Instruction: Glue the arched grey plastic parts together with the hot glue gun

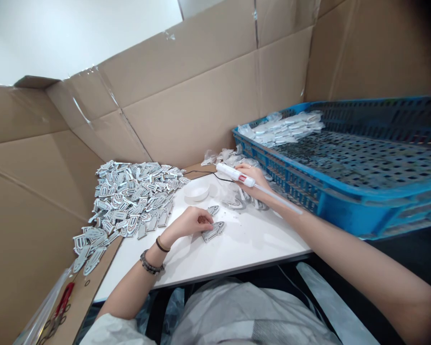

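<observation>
My left hand [191, 222] is low over the white tabletop, its thumb and fingers closed at the edge of a flat grey cut-out piece [214, 232] with a pointed end. A second similar piece [213, 210] lies just behind it. In my right hand [254, 178] is a white hot glue gun [234, 175] with a red part. Its handle is hidden, and a long translucent glue stick [278, 197] sticks out of its rear, above my forearm. Between the hands and farther back stands a shallow white round dish [196, 192].
A large heap of grey cut-out pieces [129, 196] covers the table's left side. Bagged pieces [233, 199] lie by the blue crate [290, 179], which holds more white packets [283, 128]. Cardboard walls [187, 100] surround the table. Red-handled scissors [62, 299] lie lower left. A black cord [201, 172] runs behind.
</observation>
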Motion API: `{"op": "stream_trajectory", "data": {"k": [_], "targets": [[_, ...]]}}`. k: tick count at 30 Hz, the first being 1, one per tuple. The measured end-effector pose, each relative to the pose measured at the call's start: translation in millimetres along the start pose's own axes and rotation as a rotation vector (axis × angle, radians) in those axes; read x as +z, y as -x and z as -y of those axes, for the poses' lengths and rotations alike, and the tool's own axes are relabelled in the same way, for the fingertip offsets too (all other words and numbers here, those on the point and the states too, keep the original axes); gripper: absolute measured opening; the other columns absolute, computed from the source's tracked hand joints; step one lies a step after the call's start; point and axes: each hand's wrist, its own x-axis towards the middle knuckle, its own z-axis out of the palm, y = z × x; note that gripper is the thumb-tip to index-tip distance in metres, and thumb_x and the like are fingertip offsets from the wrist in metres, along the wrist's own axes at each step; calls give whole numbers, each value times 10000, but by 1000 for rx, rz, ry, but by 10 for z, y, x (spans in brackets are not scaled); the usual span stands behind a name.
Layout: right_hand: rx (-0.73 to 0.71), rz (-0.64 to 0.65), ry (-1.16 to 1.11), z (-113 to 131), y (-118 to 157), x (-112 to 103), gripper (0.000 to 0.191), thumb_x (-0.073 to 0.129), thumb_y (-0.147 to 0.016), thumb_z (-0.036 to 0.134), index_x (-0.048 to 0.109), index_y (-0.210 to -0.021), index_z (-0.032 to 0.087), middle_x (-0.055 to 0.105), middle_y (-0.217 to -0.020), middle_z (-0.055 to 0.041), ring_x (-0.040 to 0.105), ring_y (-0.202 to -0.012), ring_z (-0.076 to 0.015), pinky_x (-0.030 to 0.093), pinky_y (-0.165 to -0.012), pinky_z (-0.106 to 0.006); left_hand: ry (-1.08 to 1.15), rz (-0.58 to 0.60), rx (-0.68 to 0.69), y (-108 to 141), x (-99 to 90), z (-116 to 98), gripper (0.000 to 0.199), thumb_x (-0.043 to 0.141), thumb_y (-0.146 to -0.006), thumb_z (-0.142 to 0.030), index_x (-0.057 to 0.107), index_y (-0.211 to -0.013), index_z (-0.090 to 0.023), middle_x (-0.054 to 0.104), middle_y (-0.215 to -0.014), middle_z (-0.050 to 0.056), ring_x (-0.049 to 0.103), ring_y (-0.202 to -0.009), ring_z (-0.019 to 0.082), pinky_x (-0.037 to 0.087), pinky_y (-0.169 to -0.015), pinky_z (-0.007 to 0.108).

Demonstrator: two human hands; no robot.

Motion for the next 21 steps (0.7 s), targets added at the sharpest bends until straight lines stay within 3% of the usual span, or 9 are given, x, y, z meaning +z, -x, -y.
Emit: {"op": "stream_trajectory", "data": {"k": [8, 14, 17, 19, 21], "targets": [[-25, -11, 0, -14, 12, 22, 116, 546, -805, 265, 641, -760, 216, 709, -977, -95, 650, -904, -249, 519, -779, -322, 252, 52, -87, 16, 27, -8, 305, 780, -721, -414, 710, -794, -127, 676, -661, 35, 548, -527, 108, 423, -516, 215], [4, 18, 5, 23, 6, -12, 88, 565, -802, 259, 638, -753, 249, 716, -1002, -73, 656, -897, -257, 530, -765, -345, 118, -7, -73, 3, 87, -9, 230, 750, -737, -358, 707, -704, -135, 635, -568, 11, 522, -497, 101, 393, -510, 210], [1, 14, -1, 31, 6, -15, 89, 568, -801, 253, 648, -764, 242, 717, -1006, -84, 655, -893, -256, 524, -765, -338, 81, -10, -56, 2, 68, -13, 206, 739, -756, -339, 716, -718, -137, 670, -614, 23, 552, -535, 115, 406, -536, 217], [0, 11, -3, 25, 8, -9, 96, 567, -800, 255, 658, -778, 234, 716, -1014, -90, 653, -887, -254, 520, -765, -333, 23, -90, -15, -7, 47, -3, 212, 715, -797, -349, 723, -741, -144, 702, -685, 38, 583, -596, 133, 425, -575, 228], [-2, 6, 1, 15, 10, 1, 109, 566, -792, 258, 667, -788, 218, 714, -1018, -101, 652, -878, -254, 518, -761, -333, -76, -245, 35, -27, 31, 27, 210, 657, -860, -341, 729, -798, -154, 717, -762, 51, 600, -660, 150, 449, -635, 248]]}}
